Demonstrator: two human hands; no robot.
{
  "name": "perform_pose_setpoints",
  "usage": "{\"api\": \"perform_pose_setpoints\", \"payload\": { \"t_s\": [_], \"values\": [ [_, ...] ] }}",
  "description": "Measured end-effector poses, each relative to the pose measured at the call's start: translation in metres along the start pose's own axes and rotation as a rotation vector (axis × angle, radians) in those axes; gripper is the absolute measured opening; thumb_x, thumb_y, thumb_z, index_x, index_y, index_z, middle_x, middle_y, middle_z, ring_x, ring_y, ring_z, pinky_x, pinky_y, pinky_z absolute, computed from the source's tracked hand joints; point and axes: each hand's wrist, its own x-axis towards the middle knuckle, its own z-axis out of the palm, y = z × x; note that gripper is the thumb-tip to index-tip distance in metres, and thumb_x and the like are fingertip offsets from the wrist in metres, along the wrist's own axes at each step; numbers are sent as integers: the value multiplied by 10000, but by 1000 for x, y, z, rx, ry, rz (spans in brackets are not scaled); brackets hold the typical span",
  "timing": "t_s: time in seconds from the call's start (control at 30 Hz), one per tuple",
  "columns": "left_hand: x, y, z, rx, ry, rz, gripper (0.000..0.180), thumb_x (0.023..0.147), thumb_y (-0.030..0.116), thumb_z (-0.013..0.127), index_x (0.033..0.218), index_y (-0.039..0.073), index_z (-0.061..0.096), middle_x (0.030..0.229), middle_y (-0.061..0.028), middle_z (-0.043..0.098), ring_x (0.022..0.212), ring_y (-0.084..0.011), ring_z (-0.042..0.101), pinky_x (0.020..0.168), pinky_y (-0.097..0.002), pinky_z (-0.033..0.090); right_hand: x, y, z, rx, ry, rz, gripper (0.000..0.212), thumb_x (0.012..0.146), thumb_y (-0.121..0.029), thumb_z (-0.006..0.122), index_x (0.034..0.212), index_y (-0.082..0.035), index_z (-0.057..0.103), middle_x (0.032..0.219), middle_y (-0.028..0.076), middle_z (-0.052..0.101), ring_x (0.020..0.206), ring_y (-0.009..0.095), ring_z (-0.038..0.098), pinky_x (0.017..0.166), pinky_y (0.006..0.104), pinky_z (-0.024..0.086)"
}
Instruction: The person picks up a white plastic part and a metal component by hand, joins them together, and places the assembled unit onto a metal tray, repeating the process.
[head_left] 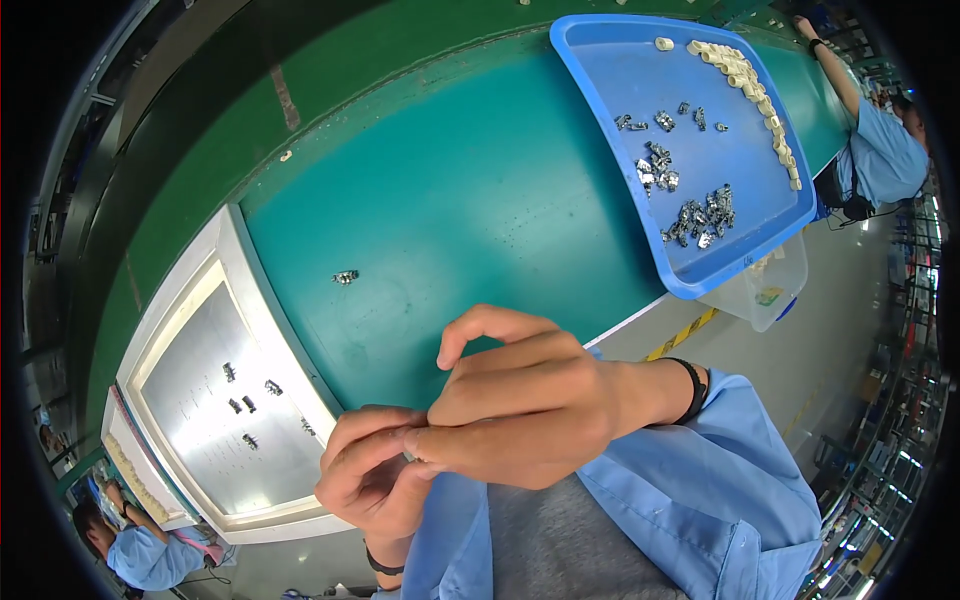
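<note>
My left hand (368, 472) and my right hand (530, 402) meet at the near edge of the green table. Thumbs and fingertips of both are pinched together around something small, of which only a pale grey bit shows; the fingers hide the rest. On the table beyond them lies a small dark metal part (345, 277), apart from both hands. A blue tray (590, 62) at the far right holds several heaps of similar shiny metal parts (708, 215) and a row of cream-coloured short tubes (745, 78).
To the left, a white-framed panel (283, 345) with a metal plate carries several small dark parts (249, 404). Under the blue tray's near corner stands a clear plastic bin (775, 285). Co-workers in blue sit at far right (885, 150) and lower left (150, 555).
</note>
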Motion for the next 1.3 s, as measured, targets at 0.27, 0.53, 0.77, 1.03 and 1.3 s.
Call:
{"api": "perform_pose_setpoints", "payload": {
  "t_s": [0.27, 0.53, 0.77, 1.03, 1.3],
  "values": [
    [16, 3, 6, 99, 8, -132, 282, 849, -46, 788, 1115, -79, 700, 1115, -220, 709, 929, -259, 704, 806, -320, 578, -9, 1, -4, -379, -160, -43, 354, 834, -174, 786, 1160, -42, 747, 833, 12, 643, 615, 140, 577, 761, 361, 524],
    [138, 6, -1, 693, -243, 140, 214, 880, -36, 705, 1091, -2, 700, 1047, -118, 692, 979, -192, 649, 841, -321, 515, -32, 30, -41, -447, -234, 215, 496, 857, -163, 765, 1323, -13, 681, 862, 56, 663, 732, 225, 617, 832, 389, 516],
    [317, -80, 71, 682, -306, 139, 182, 903, 97, 713, 1046, -16, 719, 916, -67, 707, 821, -137, 637, 787, -298, 525, -62, 49, -58, -216, -168, 468, 416, 871, -103, 759, 1269, 2, 699, 891, 103, 668, 774, 261, 630, 814, 405, 515],
    [378, -160, 111, 656, -379, 56, 247, 933, 102, 741, 1147, -17, 714, 945, -12, 713, 838, -68, 614, 785, -242, 507, -61, 57, -61, -179, -71, 405, 331, 866, -93, 772, 1183, -5, 732, 887, 100, 665, 760, 264, 628, 786, 386, 519],
    [362, -125, 102, 807, -272, 292, 384, 934, 175, 764, 1267, 4, 677, 1035, -87, 738, 924, -172, 687, 882, -318, 542, -57, 59, -63, -168, -142, 432, 299, 858, -93, 784, 1141, -7, 749, 877, 103, 689, 760, 276, 646, 792, 405, 521]
  ]
}}
